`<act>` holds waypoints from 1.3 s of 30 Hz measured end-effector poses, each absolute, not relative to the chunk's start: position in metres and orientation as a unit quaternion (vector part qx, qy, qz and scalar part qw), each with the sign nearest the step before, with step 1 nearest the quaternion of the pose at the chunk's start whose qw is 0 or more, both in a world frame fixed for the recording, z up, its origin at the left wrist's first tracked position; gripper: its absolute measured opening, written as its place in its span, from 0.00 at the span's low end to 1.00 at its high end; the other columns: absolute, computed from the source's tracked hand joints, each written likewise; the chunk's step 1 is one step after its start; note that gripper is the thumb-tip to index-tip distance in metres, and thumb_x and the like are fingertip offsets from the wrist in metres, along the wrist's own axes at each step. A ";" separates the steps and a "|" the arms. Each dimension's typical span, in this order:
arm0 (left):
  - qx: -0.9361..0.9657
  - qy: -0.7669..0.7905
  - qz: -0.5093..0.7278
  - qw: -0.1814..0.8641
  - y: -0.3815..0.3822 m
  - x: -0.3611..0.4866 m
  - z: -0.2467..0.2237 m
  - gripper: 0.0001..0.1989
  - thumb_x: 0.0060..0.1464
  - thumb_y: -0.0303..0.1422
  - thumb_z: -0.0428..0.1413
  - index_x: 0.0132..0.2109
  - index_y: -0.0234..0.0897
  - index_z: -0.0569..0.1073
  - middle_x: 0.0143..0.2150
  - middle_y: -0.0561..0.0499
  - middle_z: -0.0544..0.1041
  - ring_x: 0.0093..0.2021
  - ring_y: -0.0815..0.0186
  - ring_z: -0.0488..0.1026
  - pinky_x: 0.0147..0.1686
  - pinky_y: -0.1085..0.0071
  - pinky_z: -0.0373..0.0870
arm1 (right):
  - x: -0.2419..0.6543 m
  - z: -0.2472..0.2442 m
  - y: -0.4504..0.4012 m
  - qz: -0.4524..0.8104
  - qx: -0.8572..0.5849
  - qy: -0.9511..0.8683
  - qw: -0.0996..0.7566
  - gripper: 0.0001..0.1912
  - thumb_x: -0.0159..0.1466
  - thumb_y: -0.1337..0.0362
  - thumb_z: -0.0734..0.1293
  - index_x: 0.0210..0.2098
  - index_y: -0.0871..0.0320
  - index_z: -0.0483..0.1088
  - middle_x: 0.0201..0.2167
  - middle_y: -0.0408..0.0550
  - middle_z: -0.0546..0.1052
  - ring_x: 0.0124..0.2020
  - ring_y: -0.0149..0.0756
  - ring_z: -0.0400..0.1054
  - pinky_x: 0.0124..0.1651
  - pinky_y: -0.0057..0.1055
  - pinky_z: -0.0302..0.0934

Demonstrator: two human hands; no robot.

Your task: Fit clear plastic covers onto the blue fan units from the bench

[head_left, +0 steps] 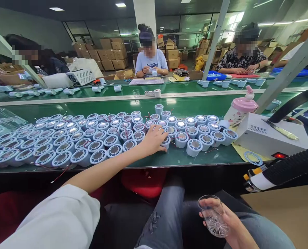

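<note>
My left hand (154, 140) reaches over the bench, its fingers and thumb curled around a light-blue round housing (165, 142) that stands among many like it. The hand partly covers that housing and its neighbours. Low on the right, above my lap, my right hand (229, 219) grips a clear cup (214, 216) with a ribbed, star-patterned base, tilted so that the base shows. Rows of the same round housings (111, 140), with grilled tops and thin red wires on some, spread to the left. A smaller group (194, 146) stands to the right.
A grey box with a lit red switch (279, 155) stands at the right, near a black flexible hose (291, 169) and a pink-lidded cup (242, 107). Behind the housings runs a green conveyor (107, 103) carrying a handheld fan (153, 93). Co-workers (151, 62) sit opposite.
</note>
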State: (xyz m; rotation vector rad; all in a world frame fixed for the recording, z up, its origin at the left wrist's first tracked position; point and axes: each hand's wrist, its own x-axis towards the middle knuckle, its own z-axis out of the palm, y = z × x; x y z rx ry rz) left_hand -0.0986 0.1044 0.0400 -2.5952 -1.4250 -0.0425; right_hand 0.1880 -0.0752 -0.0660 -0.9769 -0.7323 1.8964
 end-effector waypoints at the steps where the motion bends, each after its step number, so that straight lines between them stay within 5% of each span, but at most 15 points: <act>1: -0.872 -0.481 -0.022 0.089 0.104 -0.098 0.039 0.27 0.46 0.40 0.64 0.51 0.30 0.70 0.48 0.38 0.72 0.57 0.47 0.61 0.57 0.53 0.52 | 0.190 -0.069 -0.076 0.751 -0.392 -0.313 0.430 0.27 0.51 0.44 0.72 0.43 0.54 0.77 0.47 0.55 0.76 0.43 0.47 0.72 0.43 0.37 0.68; 6: -0.858 -0.502 -0.090 0.056 0.076 -0.099 0.047 0.26 0.52 0.41 0.58 0.53 0.30 0.65 0.50 0.37 0.67 0.50 0.51 0.66 0.49 0.57 0.63 | 0.198 -0.067 -0.077 0.691 -0.416 -0.411 0.425 0.25 0.57 0.46 0.69 0.49 0.53 0.75 0.49 0.56 0.75 0.45 0.48 0.71 0.48 0.40 0.67; 11: -0.671 -0.520 -0.279 -0.449 0.031 -0.077 0.041 0.20 0.56 0.49 0.47 0.44 0.36 0.64 0.36 0.49 0.69 0.32 0.64 0.68 0.30 0.67 0.69 | 0.192 -0.035 -0.072 0.440 -0.445 -0.695 0.354 0.25 0.61 0.56 0.68 0.58 0.44 0.68 0.55 0.54 0.70 0.52 0.52 0.67 0.53 0.45 0.64; 14: -0.516 -0.433 -0.174 -0.718 0.013 -0.054 0.024 0.21 0.54 0.49 0.45 0.42 0.34 0.67 0.30 0.50 0.69 0.22 0.69 0.65 0.20 0.72 0.65 | 0.181 -0.015 -0.068 0.218 -0.452 -0.814 0.293 0.28 0.62 0.61 0.67 0.61 0.42 0.64 0.58 0.56 0.67 0.54 0.56 0.65 0.51 0.51 0.64; 16: -0.452 -0.374 -0.086 -0.805 0.007 -0.040 0.016 0.20 0.52 0.47 0.50 0.41 0.34 0.69 0.31 0.51 0.69 0.22 0.71 0.64 0.20 0.73 0.65 | 0.175 -0.007 -0.066 0.116 -0.466 -0.836 0.264 0.27 0.63 0.64 0.65 0.61 0.44 0.64 0.58 0.60 0.66 0.52 0.58 0.65 0.48 0.53 0.65; 19: -0.543 -0.347 -0.023 -0.765 0.004 -0.026 0.013 0.14 0.53 0.41 0.53 0.42 0.36 0.71 0.32 0.52 0.70 0.25 0.70 0.66 0.25 0.73 0.67 | 0.172 -0.004 -0.064 0.066 -0.503 -0.834 0.215 0.25 0.62 0.68 0.64 0.58 0.52 0.68 0.58 0.62 0.66 0.49 0.57 0.66 0.44 0.52 0.67; 25: -0.781 -0.358 -0.143 -0.492 -0.003 -0.015 0.016 0.09 0.54 0.30 0.55 0.42 0.39 0.76 0.43 0.49 0.70 0.43 0.64 0.69 0.46 0.68 0.66 | 0.188 -0.010 -0.066 0.182 -0.553 -0.791 0.187 0.06 0.57 0.72 0.68 0.33 0.56 0.74 0.57 0.56 0.67 0.52 0.54 0.64 0.44 0.46 0.68; 27: -0.772 -0.369 -0.177 -0.487 -0.006 -0.013 0.009 0.11 0.53 0.33 0.58 0.44 0.40 0.75 0.43 0.49 0.69 0.42 0.64 0.69 0.43 0.68 0.67 | 0.192 -0.009 -0.066 0.285 -0.550 -0.752 0.224 0.02 0.58 0.67 0.70 0.30 0.55 0.72 0.55 0.53 0.68 0.51 0.50 0.66 0.45 0.42 0.67; 31: -0.754 -0.362 -0.221 -0.502 -0.008 -0.014 -0.012 0.30 0.39 0.43 0.68 0.51 0.42 0.73 0.43 0.48 0.67 0.43 0.62 0.69 0.42 0.66 0.70 | 0.195 -0.006 -0.066 0.394 -0.525 -0.692 0.301 0.11 0.66 0.61 0.63 0.29 0.55 0.72 0.47 0.51 0.70 0.49 0.42 0.67 0.48 0.36 0.64; 35: -0.784 -0.325 -0.237 -0.473 -0.005 -0.016 -0.027 0.32 0.36 0.45 0.68 0.51 0.43 0.75 0.52 0.42 0.64 0.53 0.55 0.66 0.52 0.58 0.67 | 0.198 -0.009 -0.064 0.450 -0.543 -0.624 0.336 0.14 0.64 0.61 0.63 0.24 0.57 0.70 0.42 0.51 0.71 0.44 0.41 0.68 0.39 0.31 0.63; 39: -0.772 -0.285 -0.209 -0.528 -0.005 -0.016 -0.029 0.35 0.40 0.41 0.68 0.57 0.45 0.70 0.59 0.41 0.67 0.58 0.52 0.65 0.56 0.54 0.64 | 0.201 -0.013 -0.062 0.530 -0.547 -0.507 0.404 0.14 0.61 0.59 0.67 0.21 0.58 0.70 0.40 0.50 0.73 0.41 0.39 0.69 0.40 0.31 0.65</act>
